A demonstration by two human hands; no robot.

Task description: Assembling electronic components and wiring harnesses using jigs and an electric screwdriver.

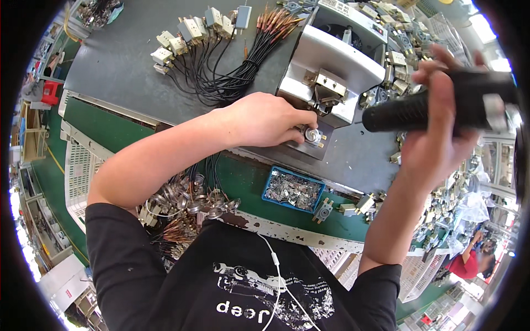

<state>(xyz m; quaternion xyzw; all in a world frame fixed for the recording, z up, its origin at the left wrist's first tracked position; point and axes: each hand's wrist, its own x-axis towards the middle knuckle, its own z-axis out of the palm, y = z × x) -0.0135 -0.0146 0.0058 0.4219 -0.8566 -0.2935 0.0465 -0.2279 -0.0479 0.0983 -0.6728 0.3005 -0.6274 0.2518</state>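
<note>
Black ribbed cylindrical handheld tool point(395, 114) nearest the camera, raised at right above the table point(121, 69) (dark grey top). Right hand point(433, 146) has its grip wrapped around it, blunt end pointing left toward the machine. Left hand point(265, 118) reaches in from the left; its grip sits at a small round silver part with brass-coloured prongs point(313, 136), thumb and index close on its left side (can't tell if they're pinching it or just touching). That part is on the flat metal plate point(312, 151) at the near end of a white-and-silver metal machine point(342, 52).

Far left of the machine: bundle of black cables point(234, 80), cream and grey boxy plugs point(190, 28) on one end, copper-coloured tips point(275, 23) on the other. Near side, on a green surface: blue rectangular tray point(298, 175) of small silver bits, with a grey pronged plug piece point(323, 211) just right of it. Near left, shiny silver round pieces point(196, 207) in a heap. Far right, cream block-shaped parts point(396, 58) piled up.
</note>
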